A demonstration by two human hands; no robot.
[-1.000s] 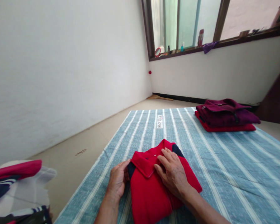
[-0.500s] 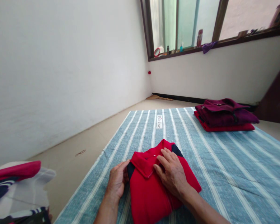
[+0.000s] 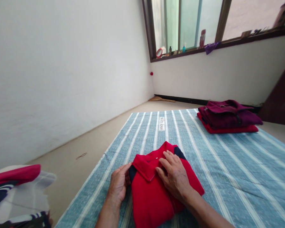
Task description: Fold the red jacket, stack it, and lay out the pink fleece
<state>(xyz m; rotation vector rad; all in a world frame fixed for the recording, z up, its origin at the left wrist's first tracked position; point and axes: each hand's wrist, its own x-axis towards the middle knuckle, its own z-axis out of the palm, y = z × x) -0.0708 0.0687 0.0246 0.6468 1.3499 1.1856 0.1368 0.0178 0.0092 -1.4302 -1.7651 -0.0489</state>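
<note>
Shirt inside cloth's left edge. Left hand half-curled at its side, grip unclear; right hand spread on top, gripping nothing. We judge: squaring folds; next needs light pressure.

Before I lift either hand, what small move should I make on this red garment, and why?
Perhaps smooth the collar with your right hand: it lies on the red garment, reaching the collar, while your left hand touches a navy panel at the edge.

Free cloth between shirt and stack
</note>
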